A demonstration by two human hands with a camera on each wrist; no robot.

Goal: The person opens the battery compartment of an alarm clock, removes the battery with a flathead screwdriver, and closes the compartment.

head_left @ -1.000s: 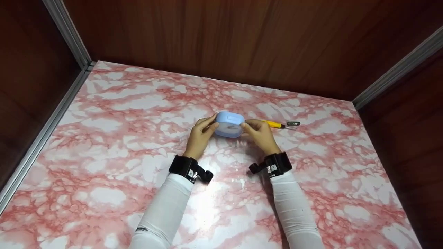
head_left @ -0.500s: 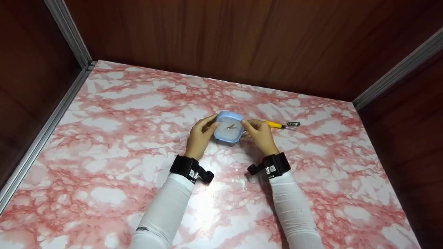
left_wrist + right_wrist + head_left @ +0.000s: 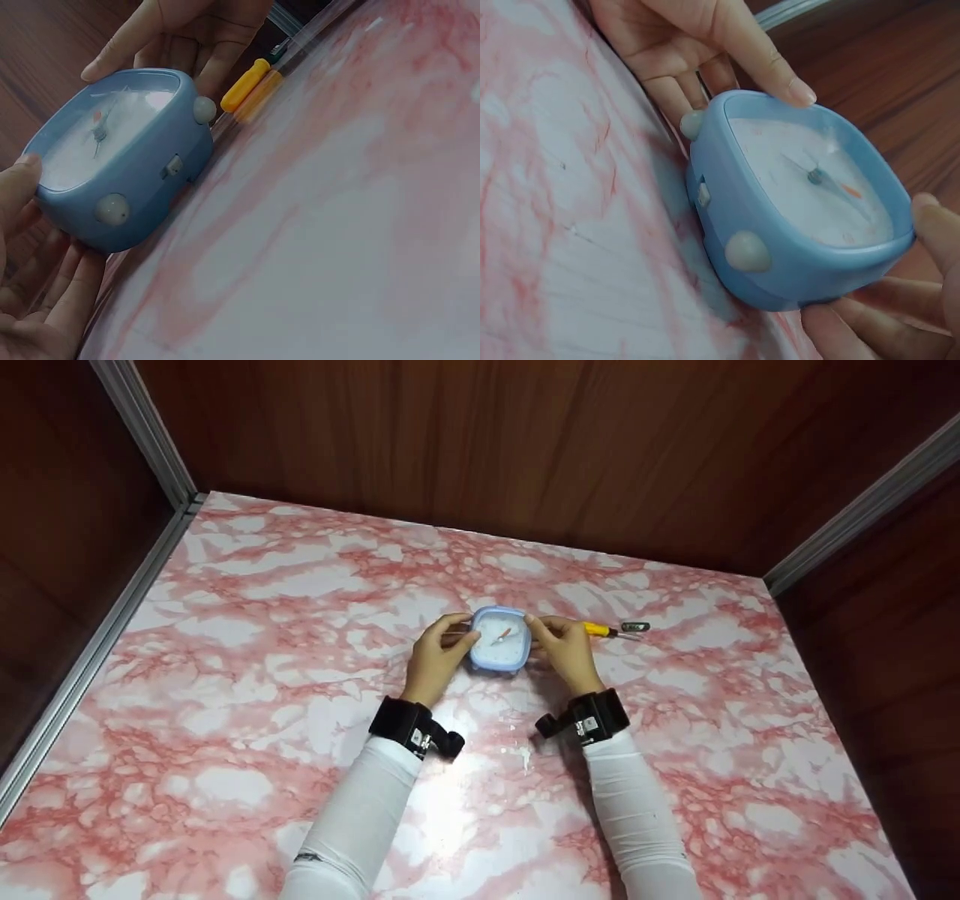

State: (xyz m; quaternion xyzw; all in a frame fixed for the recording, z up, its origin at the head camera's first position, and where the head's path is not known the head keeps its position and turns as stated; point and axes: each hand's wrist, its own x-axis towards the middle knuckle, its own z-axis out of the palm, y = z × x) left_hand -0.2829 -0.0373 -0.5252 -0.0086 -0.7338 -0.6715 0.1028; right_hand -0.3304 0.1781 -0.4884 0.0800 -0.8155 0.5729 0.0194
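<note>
A light blue alarm clock (image 3: 499, 649) with a white dial stands tilted between both hands, its face turned up toward the head camera. My left hand (image 3: 436, 656) grips its left side, thumb on the front rim and fingers behind. On the opposite side my right hand (image 3: 566, 652) holds it the same way. Two round whitish feet and a small switch show on the clock's underside (image 3: 146, 187) in the left wrist view. The right wrist view shows the dial (image 3: 810, 180) with its orange-marked hand. The clock's back is hidden.
Just past my right hand lies a screwdriver (image 3: 600, 630) with a yellow handle. A small dark cylinder (image 3: 636, 627), which looks like a battery, lies by its tip. Dark wood-look panels (image 3: 480, 450) with metal edge strips bound the red-and-white marbled table (image 3: 262, 697).
The clock has been tilted in both hands: its top side faced up at first, and now its dial does. Both hands keep their hold and have barely shifted.
</note>
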